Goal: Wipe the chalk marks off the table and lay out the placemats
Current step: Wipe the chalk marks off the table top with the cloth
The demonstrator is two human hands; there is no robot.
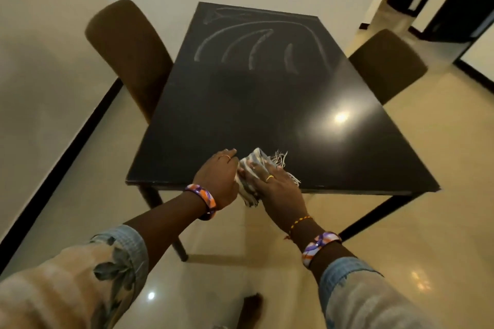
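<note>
A dark rectangular table [213,125] fills the middle of the view. Curved white chalk marks [251,40] cover its far half. A bunched, striped cloth with fringe [254,165] lies at the near edge, partly hanging over it. My right hand [278,187] lies on top of the cloth with fingers fairly straight. My left hand [219,179] is against the cloth's left side, fingers resting on the tabletop; whether it grips the cloth is hidden. No placemats are in view.
A brown upholstered chair [128,56] stands at the table's left side and another [387,64] at the right. The floor is glossy cream tile [401,222]. A dark doorway frame [454,8] is at the upper right. White walls run along the left.
</note>
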